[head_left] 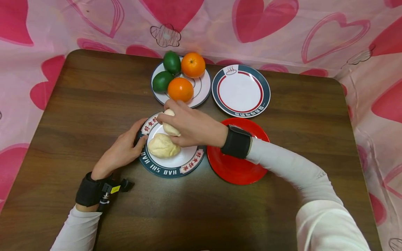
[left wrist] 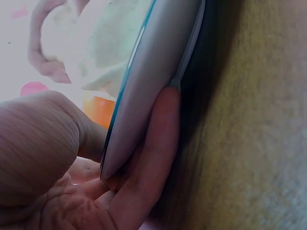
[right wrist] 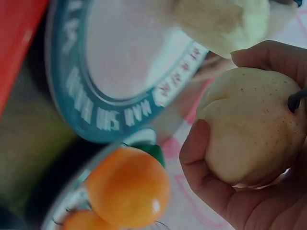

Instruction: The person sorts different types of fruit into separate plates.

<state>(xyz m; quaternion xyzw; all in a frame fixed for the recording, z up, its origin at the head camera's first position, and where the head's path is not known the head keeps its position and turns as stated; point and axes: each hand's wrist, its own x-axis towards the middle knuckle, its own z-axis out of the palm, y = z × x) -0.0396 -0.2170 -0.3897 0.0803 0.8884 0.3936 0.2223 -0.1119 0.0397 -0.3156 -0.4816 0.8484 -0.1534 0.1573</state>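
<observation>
A pale yellow pear (head_left: 170, 129) with a dark stem is in my right hand (head_left: 196, 127), the thumb and fingers curled round it. It is held just above a white plate (head_left: 161, 170) with a dark teal, lettered rim. On that plate lies a second pale pear (head_left: 163, 146), close by the held one. My left hand (head_left: 124, 148) grips the plate's left edge. In the left wrist view its thumb lies at the upper side of the rim, and a finger (left wrist: 165, 124) reaches under the plate, which stands a little off the wood there.
Behind, a plate (head_left: 205, 89) carries two oranges (head_left: 193, 65) and two green fruits (head_left: 162, 81). To its right stands a white plate (head_left: 240, 90) with a dark blue rim. A red plate (head_left: 240, 174) sits under my right wrist. A heart-patterned cloth (head_left: 216, 35) hangs behind the brown table (head_left: 307, 115).
</observation>
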